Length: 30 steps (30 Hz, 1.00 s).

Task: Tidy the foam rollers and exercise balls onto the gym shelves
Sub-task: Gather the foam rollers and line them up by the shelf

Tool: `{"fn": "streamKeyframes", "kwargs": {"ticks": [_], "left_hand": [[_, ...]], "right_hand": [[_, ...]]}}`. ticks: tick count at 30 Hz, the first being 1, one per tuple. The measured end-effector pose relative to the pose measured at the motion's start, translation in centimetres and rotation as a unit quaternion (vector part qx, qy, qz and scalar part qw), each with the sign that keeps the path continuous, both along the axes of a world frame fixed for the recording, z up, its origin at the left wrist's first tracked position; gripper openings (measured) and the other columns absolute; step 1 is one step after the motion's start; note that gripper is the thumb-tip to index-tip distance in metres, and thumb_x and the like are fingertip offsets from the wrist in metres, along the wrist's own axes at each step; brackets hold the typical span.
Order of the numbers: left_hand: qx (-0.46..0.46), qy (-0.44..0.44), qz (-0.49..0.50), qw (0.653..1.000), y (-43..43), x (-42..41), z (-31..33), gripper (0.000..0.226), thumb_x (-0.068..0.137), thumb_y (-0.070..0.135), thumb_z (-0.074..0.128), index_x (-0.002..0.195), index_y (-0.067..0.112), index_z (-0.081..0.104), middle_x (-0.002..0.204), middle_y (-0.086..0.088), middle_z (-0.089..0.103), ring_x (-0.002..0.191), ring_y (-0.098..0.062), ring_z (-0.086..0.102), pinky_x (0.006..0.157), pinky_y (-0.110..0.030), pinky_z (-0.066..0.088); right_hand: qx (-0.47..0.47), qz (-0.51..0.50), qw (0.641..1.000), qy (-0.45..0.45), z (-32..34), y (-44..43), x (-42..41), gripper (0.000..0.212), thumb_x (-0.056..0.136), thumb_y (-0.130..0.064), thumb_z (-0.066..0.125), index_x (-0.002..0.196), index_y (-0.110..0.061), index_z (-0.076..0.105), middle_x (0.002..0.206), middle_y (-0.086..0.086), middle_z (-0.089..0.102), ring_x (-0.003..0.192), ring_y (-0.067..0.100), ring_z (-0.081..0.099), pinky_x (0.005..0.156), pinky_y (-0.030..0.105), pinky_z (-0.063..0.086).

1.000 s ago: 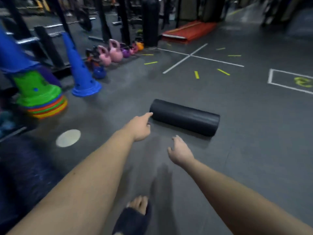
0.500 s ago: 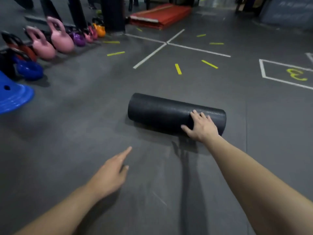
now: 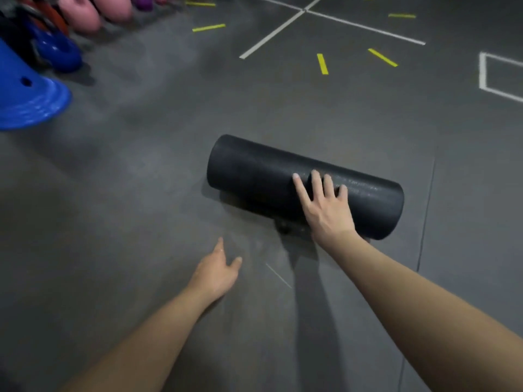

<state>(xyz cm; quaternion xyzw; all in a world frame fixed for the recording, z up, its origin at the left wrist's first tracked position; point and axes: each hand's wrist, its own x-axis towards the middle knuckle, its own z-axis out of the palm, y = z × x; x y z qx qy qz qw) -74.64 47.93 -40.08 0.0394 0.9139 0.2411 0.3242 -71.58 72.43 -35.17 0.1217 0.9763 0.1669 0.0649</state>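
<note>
A black foam roller (image 3: pixel 254 171) lies on its side on the grey gym floor, slanting from upper left to lower right. My right hand (image 3: pixel 325 210) rests flat on top of the roller near its right half, fingers spread and straight. My left hand (image 3: pixel 218 270) hovers over the bare floor in front of the roller's left end, fingers relaxed, holding nothing. No shelves or exercise balls are in view.
A blue cone (image 3: pixel 25 97) stands at the left edge. Behind it sit a blue kettlebell (image 3: pixel 59 52) and pink kettlebells (image 3: pixel 93 12) in a row. White and yellow tape lines (image 3: pixel 322 63) mark the floor beyond the roller.
I have come closer and the view tilted down. My right hand went from the floor onto the roller and now lies spread on it. My left hand dropped back from the roller's left end.
</note>
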Motion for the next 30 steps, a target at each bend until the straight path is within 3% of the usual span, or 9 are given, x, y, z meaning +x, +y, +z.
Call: {"fn": "streamKeyframes", "kwargs": {"ticks": [4,6,7,9,11,13,23,27,30], "left_hand": [[0.066,0.065,0.068,0.993,-1.2,1.5,0.0,0.054,0.099,0.036,0.056,0.149,0.019,0.043,0.131,-0.012,0.065,0.124,-0.031,0.060,0.105,-0.038,0.046],[0.119,0.096,0.126,0.980,-1.6,3.3,-0.2,0.032,0.100,0.032,0.054,0.130,0.023,0.057,0.113,-0.012,0.069,0.109,-0.031,0.065,0.098,-0.040,0.050],[0.138,0.077,0.158,0.975,-2.1,4.6,-0.1,0.025,0.098,0.039,0.054,0.118,0.025,0.059,0.106,-0.012,0.069,0.103,-0.033,0.067,0.094,-0.043,0.052],[0.170,-0.040,0.195,0.965,-3.5,7.3,0.3,0.041,0.094,0.062,0.047,0.101,0.023,0.057,0.094,-0.016,0.067,0.086,-0.038,0.070,0.076,-0.051,0.058],[0.174,-0.160,0.176,0.956,-5.6,10.4,0.5,0.059,0.091,0.077,0.035,0.100,0.023,0.056,0.084,-0.013,0.061,0.071,-0.033,0.065,0.059,-0.040,0.055],[0.190,-0.198,0.201,0.940,-8.0,13.4,1.1,0.070,0.086,0.085,0.029,0.105,0.023,0.055,0.085,-0.008,0.059,0.069,-0.026,0.060,0.057,-0.036,0.054],[0.343,-0.144,0.292,0.881,-23.8,27.2,13.4,0.084,0.091,0.080,0.026,0.130,0.012,0.057,0.095,-0.002,0.064,0.083,-0.022,0.063,0.075,-0.040,0.055],[0.345,-0.064,0.337,0.874,-36.8,33.7,22.4,0.069,0.094,0.075,0.030,0.143,0.030,0.046,0.133,-0.006,0.061,0.111,-0.029,0.062,0.082,-0.038,0.052],[0.340,0.027,0.378,0.860,-46.9,38.5,30.2,0.068,0.096,0.074,0.027,0.149,0.034,0.039,0.148,-0.001,0.052,0.105,-0.023,0.061,0.080,-0.031,0.048]], "right_hand": [[-0.130,0.007,0.989,0.072,1.9,-2.5,1.4,0.080,0.082,-0.054,0.067,0.146,-0.011,0.046,0.118,0.014,0.063,0.105,0.037,0.059,0.085,0.042,0.045],[-0.218,0.072,0.964,0.133,2.2,-5.3,3.7,0.040,0.090,-0.056,0.057,0.094,-0.019,0.074,0.082,0.005,0.068,0.084,0.032,0.067,0.065,0.035,0.050],[-0.231,0.109,0.948,0.188,2.1,-6.5,5.2,0.039,0.088,-0.055,0.061,0.077,-0.019,0.073,0.077,0.003,0.064,0.079,0.029,0.065,0.059,0.035,0.051],[-0.233,0.102,0.952,0.172,2.9,-7.7,8.1,0.057,0.075,-0.066,0.070,0.112,-0.023,0.069,0.110,0.007,0.059,0.105,0.031,0.058,0.081,0.040,0.052],[-0.225,-0.018,0.974,-0.016,3.2,-7.3,11.1,0.136,0.051,-0.082,0.076,0.158,-0.026,0.014,0.158,0.018,0.021,0.143,0.045,0.026,0.115,0.054,0.028],[-0.226,-0.098,0.964,-0.104,3.4,-7.0,13.8,0.166,0.036,-0.087,0.078,0.156,-0.027,-0.021,0.165,0.020,0.004,0.148,0.049,0.013,0.117,0.065,0.015],[-0.243,-0.011,0.970,0.026,12.3,-31.4,25.0,0.128,0.040,-0.085,0.072,0.141,-0.020,0.029,0.131,0.020,0.051,0.123,0.043,0.048,0.101,0.060,0.037],[-0.517,-0.077,0.852,0.013,21.8,-44.9,25.6,0.140,0.036,-0.088,0.077,0.145,-0.013,0.031,0.143,0.020,0.049,0.132,0.041,0.048,0.108,0.052,0.043],[-0.589,-0.006,0.808,0.022,28.2,-54.6,28.6,0.120,0.068,-0.069,0.079,0.152,-0.002,0.026,0.150,0.022,0.044,0.141,0.037,0.040,0.113,0.043,0.039]]}}
